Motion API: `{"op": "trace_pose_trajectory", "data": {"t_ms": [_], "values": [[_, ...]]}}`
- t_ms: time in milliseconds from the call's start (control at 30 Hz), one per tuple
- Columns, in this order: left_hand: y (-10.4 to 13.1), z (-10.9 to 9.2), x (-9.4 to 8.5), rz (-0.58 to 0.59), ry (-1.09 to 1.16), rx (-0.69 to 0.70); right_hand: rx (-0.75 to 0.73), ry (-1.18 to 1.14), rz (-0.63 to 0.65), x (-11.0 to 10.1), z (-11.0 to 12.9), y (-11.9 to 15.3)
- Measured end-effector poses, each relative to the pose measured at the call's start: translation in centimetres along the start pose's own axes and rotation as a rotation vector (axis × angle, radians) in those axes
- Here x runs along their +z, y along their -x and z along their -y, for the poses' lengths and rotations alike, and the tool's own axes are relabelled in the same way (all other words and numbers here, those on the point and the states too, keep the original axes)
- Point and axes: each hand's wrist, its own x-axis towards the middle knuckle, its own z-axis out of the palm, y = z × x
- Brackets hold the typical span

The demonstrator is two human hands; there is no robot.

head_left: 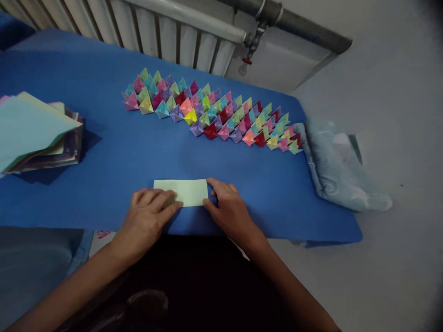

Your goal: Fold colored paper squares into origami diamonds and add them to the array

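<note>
A pale green paper rectangle (192,191), apparently a folded sheet, lies on the blue table near its front edge. My left hand (147,210) holds the left part down, fingers on top and thumb at the lower edge, covering the lower left corner. At the right end, my right hand (228,205) grips the short edge, index finger at the upper corner and thumb at the lower one; its other fingers are curled in. Beyond the hands, many small folded paper pieces (211,113) in mixed colours stand in slanting rows.
A stack of coloured paper sheets (34,127) lies on the left of the blue table (114,152). At the right end rests a folded grey-blue cloth (332,170). Behind the table are a white radiator (166,39) and a pipe with a red valve (247,60).
</note>
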Motion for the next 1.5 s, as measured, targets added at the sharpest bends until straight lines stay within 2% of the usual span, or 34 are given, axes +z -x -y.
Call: {"op": "trace_pose_trajectory", "data": {"t_ms": [100, 167, 333, 433, 633, 733, 800, 900, 933, 1033, 1067, 1167, 1333, 1500], "values": [[-0.3, -0.5, 0.1, 0.043, 0.077, 0.07, -0.133, 0.02, -0.007, -0.2, 0.2, -1.2], [-0.4, -0.9, 0.1, 0.038, 0.087, 0.072, -0.154, -0.002, 0.044, -0.4, 0.4, -2.4], [-0.2, -1.1, 0.1, 0.036, 0.081, 0.009, -0.016, -0.078, 0.242, -1.5, 1.1, -4.7], [0.1, -0.7, 0.1, -0.006, 0.084, 0.018, 0.023, -0.218, 0.292, -1.7, 0.9, -4.9], [-0.6, -1.2, -0.1, -0.133, 0.088, 0.011, 0.221, -0.627, 0.098, 0.0, 1.0, -2.8], [-1.3, -1.7, 0.3, -0.18, 0.086, 0.041, 0.307, -0.804, 0.106, 1.0, 1.5, -1.7], [-1.5, -1.6, 0.7, -0.175, 0.067, 0.08, 0.322, -0.818, 0.121, 1.1, 1.6, -1.0], [-1.3, -1.3, 1.1, -0.131, 0.062, 0.101, 0.257, -0.692, 0.139, 0.4, 1.2, 0.0], [-1.1, -1.2, 1.2, -0.124, 0.07, 0.09, 0.205, -0.611, 0.104, 0.1, 1.0, 0.4], [-0.6, -1.0, 1.1, -0.115, 0.101, 0.059, -0.01, -0.32, -0.106, -0.7, 0.2, 1.4], [-0.5, -1.0, 1.1, -0.109, 0.108, 0.054, -0.092, -0.251, -0.128, -0.7, 0.0, 1.6], [-0.4, -1.0, 1.1, -0.1, 0.101, 0.057, -0.269, -0.133, -0.066, -0.3, -0.5, 1.9], [-0.5, -0.8, 1.3, -0.106, 0.076, 0.086, -0.34, -0.063, 0.022, 0.2, -1.3, 2.2], [-0.7, -0.7, 1.2, -0.106, 0.093, 0.08, -0.34, -0.068, -0.036, 0.5, -1.8, 2.6]]}}
